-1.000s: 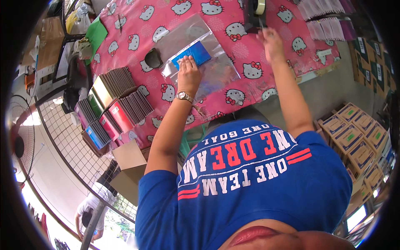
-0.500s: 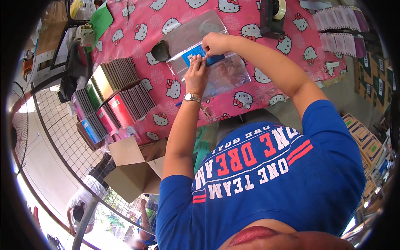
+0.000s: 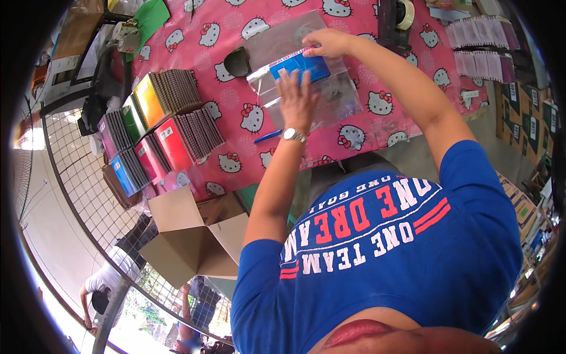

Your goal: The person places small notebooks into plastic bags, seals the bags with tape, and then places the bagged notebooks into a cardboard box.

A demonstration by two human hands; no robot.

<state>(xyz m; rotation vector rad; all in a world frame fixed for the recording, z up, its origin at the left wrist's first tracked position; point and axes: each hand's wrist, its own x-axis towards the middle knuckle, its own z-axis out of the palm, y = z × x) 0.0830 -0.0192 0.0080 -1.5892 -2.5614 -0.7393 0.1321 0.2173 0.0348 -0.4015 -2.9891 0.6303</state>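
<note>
A blue spiral notebook (image 3: 317, 69) lies on clear plastic sleeves (image 3: 289, 36) spread over the pink cartoon-print tablecloth. My left hand (image 3: 298, 97), slightly blurred, reaches over the notebook's near edge with its fingers spread and nothing in them. A metal wristwatch (image 3: 294, 135) is on that wrist. At the notebook's far edge is my right hand (image 3: 328, 44), thumb and fingers drawn together in a pinch; what lies between them is too small to make out. Left of the sleeves sits a dark, rounded object (image 3: 237, 62). A blue pen (image 3: 268, 137) rests nearer me.
Stacks of coloured spiral notebooks (image 3: 171, 133) stand at the table's left, above an open cardboard box (image 3: 191, 245). A tape dispenser (image 3: 398, 23) is at the far right, with more spiral-bound stacks (image 3: 480, 50) beyond. Wire mesh (image 3: 76, 159) and another person (image 3: 115, 268) are at left.
My left hand has lifted off the notebook and drawn nearer, its fingers now spread. My right hand has shifted away to the notebook's far edge, uncovering more of the blue cover.
</note>
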